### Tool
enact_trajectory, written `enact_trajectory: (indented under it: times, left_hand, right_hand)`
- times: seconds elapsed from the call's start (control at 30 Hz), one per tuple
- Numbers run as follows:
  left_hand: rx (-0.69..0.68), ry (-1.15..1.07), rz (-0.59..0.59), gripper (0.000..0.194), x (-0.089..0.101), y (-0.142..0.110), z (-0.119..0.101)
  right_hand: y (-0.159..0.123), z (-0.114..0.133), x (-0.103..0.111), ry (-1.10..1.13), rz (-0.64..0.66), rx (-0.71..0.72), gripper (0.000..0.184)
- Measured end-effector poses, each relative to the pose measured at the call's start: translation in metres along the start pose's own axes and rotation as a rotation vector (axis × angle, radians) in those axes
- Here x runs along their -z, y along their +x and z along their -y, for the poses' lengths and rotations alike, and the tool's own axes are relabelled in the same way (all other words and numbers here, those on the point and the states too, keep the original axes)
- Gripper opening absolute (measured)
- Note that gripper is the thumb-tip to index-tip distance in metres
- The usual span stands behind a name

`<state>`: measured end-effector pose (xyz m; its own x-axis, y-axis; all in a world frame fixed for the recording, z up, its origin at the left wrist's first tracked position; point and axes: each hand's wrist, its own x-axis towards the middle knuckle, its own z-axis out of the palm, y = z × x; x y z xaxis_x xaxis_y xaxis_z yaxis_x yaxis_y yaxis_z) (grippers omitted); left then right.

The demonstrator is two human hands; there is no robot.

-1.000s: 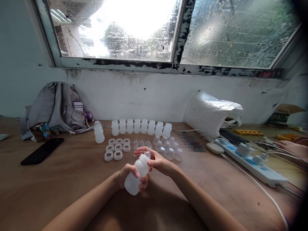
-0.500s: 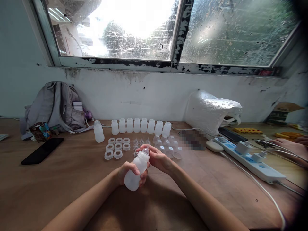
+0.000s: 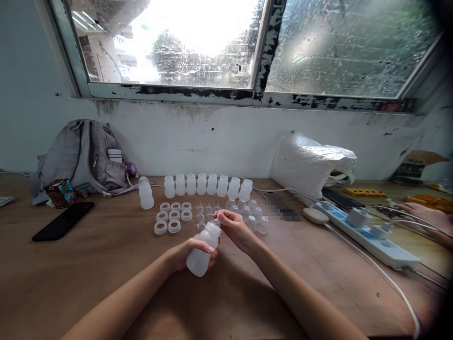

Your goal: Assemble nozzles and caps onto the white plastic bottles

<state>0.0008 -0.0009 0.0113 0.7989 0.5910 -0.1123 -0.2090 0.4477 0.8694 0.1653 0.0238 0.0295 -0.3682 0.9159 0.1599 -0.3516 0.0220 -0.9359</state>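
Clasping a frosted bottle round the body in the left hand, with the thumb across the near side, apparently holding it clear of the tabletop, above the middle and toward the near edge. Holding it tilted neck-first toward the far right corner — presumably to offer the mouth to the right hand. Pinching a clear teat by its narrow tip between right thumb and fingers, likely for better purchase. Facing groups sorted by kind, perhaps to avoid mixing: white rings left of the hands, loose teats just beyond, domed covers to the right, open bottles in a row along the far edge, plus a covered bottle off the row's left end. Cannot see the teat's seating in the neck, hidden by the right fingers; nor all of the left fingers, curled behind the bottle. Cannot count the loose teats or covers, partly screened by the right hand. Cannot read the pixelated patch near the far edge — nor the grip of another person's hand, cut off at the right of the view
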Motion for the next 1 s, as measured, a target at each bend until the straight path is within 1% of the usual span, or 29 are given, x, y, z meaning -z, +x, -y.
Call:
enact_trajectory:
  times: [0.17,0.33,0.47,0.63,0.8,0.9,1.0]
  left_hand:
    - [0.006,0.042,-0.108,0.026,-0.0030,-0.0005,-0.0023]
    - [-0.002,0.089,-0.187,0.025,0.0017,0.0036,0.0024]
    - [-0.001,0.099,-0.190,0.025,0.0033,0.0042,0.0036]
    - [-0.003,0.080,-0.140,0.023,-0.0017,0.0001,-0.0026]
    - [-0.005,0.078,-0.153,0.023,-0.0022,0.0001,-0.0030]
    - [-0.007,0.087,-0.157,0.023,-0.0017,0.0002,-0.0026]
    - [0.015,0.106,-0.165,0.025,-0.0011,0.0002,-0.0026]
  right_hand:
    - [-0.0006,-0.0004,-0.0022,-0.018,-0.046,-0.020,0.022]
    - [-0.0008,-0.0028,-0.0020,-0.072,-0.066,-0.053,0.021]
    - [-0.0006,-0.0027,-0.0004,-0.031,-0.073,-0.044,0.016]
    - [-0.0022,0.0009,-0.0008,0.049,-0.005,-0.066,0.013]
    - [-0.0021,0.0018,0.0000,0.084,0.047,-0.066,0.012]
    - [-0.0021,0.0019,-0.0008,0.091,0.044,-0.073,0.014]
    - [-0.0026,0.0010,-0.0021,0.103,-0.006,-0.100,0.014]
